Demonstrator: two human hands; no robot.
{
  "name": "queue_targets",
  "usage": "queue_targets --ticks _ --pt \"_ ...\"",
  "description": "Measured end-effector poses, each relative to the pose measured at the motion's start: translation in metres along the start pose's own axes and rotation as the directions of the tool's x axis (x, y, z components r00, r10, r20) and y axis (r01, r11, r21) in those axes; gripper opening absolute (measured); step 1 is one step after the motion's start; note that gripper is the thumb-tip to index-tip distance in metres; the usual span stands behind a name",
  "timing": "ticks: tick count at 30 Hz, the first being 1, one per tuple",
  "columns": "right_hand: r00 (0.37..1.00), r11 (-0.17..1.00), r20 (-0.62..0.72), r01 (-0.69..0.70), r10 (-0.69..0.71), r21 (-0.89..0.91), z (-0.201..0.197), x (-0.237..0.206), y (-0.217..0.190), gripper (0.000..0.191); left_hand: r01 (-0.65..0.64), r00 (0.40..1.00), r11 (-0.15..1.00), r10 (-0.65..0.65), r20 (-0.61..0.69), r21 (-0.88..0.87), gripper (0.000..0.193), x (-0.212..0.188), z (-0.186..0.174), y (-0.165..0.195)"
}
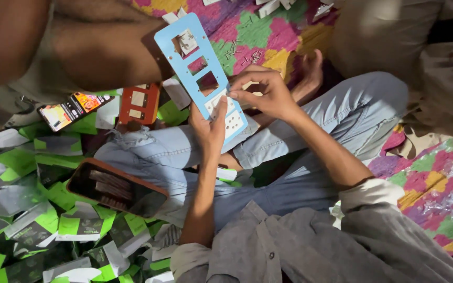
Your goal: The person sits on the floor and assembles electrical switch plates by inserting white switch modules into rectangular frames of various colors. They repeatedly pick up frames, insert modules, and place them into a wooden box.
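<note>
Green-and-white packets [74, 222] litter the floor; left hand [209, 127] grips a blue cut-out panel [200, 73] from below, right hand [268, 94] fingers pinching, seemingly, a white socket piece [225, 112]

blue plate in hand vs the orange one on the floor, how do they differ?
The blue plate is long, with several cutouts; the orange plate is shorter, with two pale inserts. The blue plate is held tilted by the left hand and right hand; the orange plate lies untouched among green packets. Both are flat panels with rectangular openings.
</note>
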State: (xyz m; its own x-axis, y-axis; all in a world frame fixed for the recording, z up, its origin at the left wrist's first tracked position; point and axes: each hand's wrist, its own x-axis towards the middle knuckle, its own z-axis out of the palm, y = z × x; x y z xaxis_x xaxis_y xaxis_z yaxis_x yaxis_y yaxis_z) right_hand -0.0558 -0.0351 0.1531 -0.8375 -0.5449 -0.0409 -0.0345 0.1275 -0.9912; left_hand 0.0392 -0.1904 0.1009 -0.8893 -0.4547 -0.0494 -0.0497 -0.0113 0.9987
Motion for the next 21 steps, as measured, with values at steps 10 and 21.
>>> queue_targets --ticks 10,21 --pt "0.925 0.811 0.008 0.337 -0.380 -0.478 0.006 -0.006 -0.010 0.015 -0.026 0.999 0.999 0.027 0.020 -0.019 0.027 0.000 0.003 -0.001" --pt "0.881 0.732 0.053 0.423 -0.470 -0.533 0.017 -0.006 -0.015 0.015 0.077 0.997 0.989 -0.079 -0.010 -0.125 0.024 -0.002 -0.003 0.005"
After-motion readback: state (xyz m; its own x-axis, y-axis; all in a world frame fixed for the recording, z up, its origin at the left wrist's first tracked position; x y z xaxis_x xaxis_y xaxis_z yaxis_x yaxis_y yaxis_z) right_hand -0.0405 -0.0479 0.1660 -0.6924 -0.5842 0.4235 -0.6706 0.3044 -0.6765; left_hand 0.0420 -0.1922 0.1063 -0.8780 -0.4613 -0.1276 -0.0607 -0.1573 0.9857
